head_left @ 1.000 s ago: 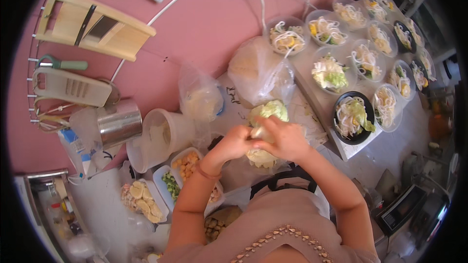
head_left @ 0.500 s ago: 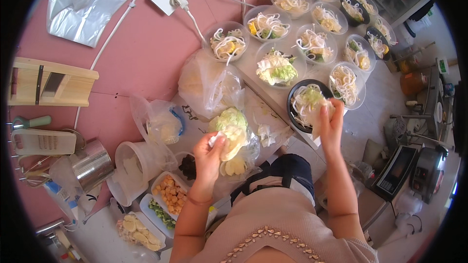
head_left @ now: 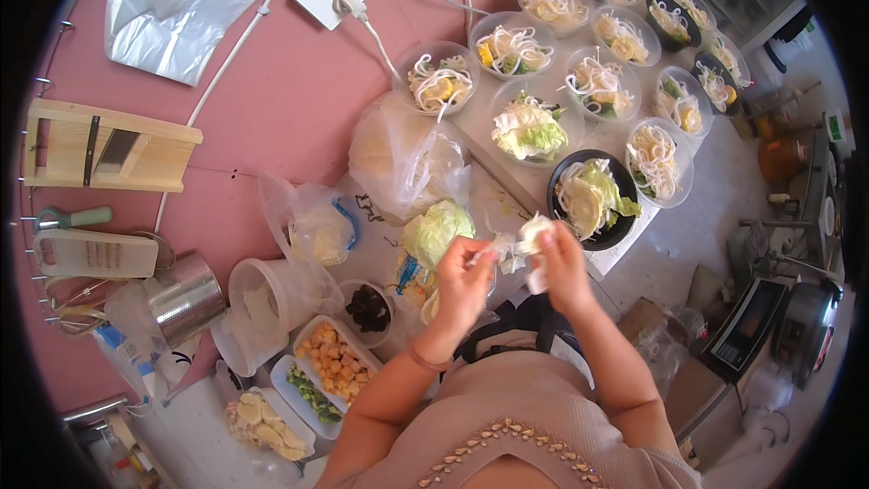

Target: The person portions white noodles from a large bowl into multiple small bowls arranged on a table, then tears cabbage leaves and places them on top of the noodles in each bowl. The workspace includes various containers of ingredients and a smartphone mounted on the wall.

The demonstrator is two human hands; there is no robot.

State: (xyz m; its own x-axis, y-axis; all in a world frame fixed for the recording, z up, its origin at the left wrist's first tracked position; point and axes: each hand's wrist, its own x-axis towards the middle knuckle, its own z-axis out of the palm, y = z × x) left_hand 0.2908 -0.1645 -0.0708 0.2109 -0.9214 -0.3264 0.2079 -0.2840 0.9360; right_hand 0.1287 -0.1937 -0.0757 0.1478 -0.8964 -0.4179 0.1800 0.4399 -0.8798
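Observation:
My hands have come close together in front of my body. Between the pinched fingers of my left hand [head_left: 463, 285] is a pale, translucent scrap of cabbage leaf. My right hand [head_left: 563, 273] grips a whitish piece of cabbage leaf [head_left: 534, 234], its pieces nearly touching those at the left fingertips. Just beyond the right hand, a black bowl [head_left: 625, 237] holds noodles with torn green-white cabbage leaves [head_left: 588, 197] on top. A round pale-green head of cabbage [head_left: 439, 230] sits beyond my left hand, partly over plastic packaging.
Several filled bowls [head_left: 534, 127] crowd the table at the upper right. Beside the cabbage lies a large plastic bag [head_left: 407, 163]. Trays of orange cubes [head_left: 337, 362] and chopped greens [head_left: 312, 391] stand at lower left, near a bowl of dark pieces [head_left: 369, 308]. A wooden slicer [head_left: 149, 149] hangs on the pink wall.
My right hand has drawn back from the black bowl toward my left hand, which has moved right from beside the cabbage. Leaf pieces now lie in the black bowl. The view has shifted slightly.

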